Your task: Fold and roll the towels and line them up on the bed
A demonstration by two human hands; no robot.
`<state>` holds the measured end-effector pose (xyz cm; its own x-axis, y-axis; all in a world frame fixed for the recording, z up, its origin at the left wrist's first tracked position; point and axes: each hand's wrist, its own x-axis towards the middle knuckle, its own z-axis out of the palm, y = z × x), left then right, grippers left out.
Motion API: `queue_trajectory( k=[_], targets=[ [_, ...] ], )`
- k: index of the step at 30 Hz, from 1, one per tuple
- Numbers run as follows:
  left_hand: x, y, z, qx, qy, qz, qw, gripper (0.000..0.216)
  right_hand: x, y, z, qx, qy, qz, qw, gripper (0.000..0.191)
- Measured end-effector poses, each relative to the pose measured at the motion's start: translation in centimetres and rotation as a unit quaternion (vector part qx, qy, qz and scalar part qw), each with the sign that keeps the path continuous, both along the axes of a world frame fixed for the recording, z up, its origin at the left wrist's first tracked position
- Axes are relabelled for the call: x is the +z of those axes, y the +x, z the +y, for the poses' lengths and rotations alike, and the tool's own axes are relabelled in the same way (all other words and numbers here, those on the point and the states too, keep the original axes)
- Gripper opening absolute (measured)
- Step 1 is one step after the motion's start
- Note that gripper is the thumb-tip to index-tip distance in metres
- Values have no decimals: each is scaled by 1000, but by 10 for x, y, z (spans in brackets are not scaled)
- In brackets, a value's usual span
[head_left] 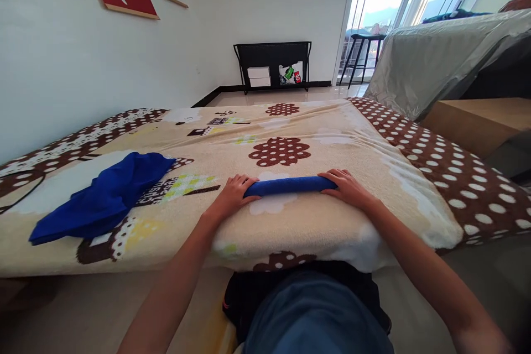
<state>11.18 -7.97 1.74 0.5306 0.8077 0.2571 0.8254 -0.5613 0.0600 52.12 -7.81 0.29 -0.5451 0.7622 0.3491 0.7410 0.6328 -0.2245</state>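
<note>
A blue cloth rolled into a tight tube (290,186) lies crosswise near the front edge of the bed, on a cream patterned blanket (344,215). My left hand (239,192) is closed around its left end, thumb on the near side and fingers over the top. At the opposite end, my right hand (341,187) grips the roll the same way. Further left on the blanket rests a second blue cloth (108,199), loose and crumpled, with neither hand touching it.
Brown dotted fabric (477,188) borders the blanket on the right. Beyond the bed stands a black rack (271,58) holding white boxes. A cardboard box (477,124) and a plastic-covered piece of furniture (448,50) are at right. A dark cable (31,191) lies far left.
</note>
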Motion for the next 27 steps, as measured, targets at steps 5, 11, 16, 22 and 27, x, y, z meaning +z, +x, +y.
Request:
queue_trajectory(
  k=[5, 11, 16, 22, 27],
  targets=[
    [13, 0, -7, -15, -43, -41, 998, 47, 23, 8, 13, 2, -76, 100, 992, 38],
    [21, 31, -45, -39, -133, -138, 981, 57, 104, 6, 16, 20, -107, 351, 930, 41],
    [21, 88, -68, 13, -149, -220, 964, 49, 204, -35, -6, 70, 19, 349, 934, 40],
    [3, 131, -80, 55, -194, -316, 927, 50, 254, -78, -30, 141, 40, 264, 953, 39],
    [-5, 140, -84, 93, -203, -281, 933, 48, 248, -90, -37, 162, 32, 241, 956, 39]
  ],
)
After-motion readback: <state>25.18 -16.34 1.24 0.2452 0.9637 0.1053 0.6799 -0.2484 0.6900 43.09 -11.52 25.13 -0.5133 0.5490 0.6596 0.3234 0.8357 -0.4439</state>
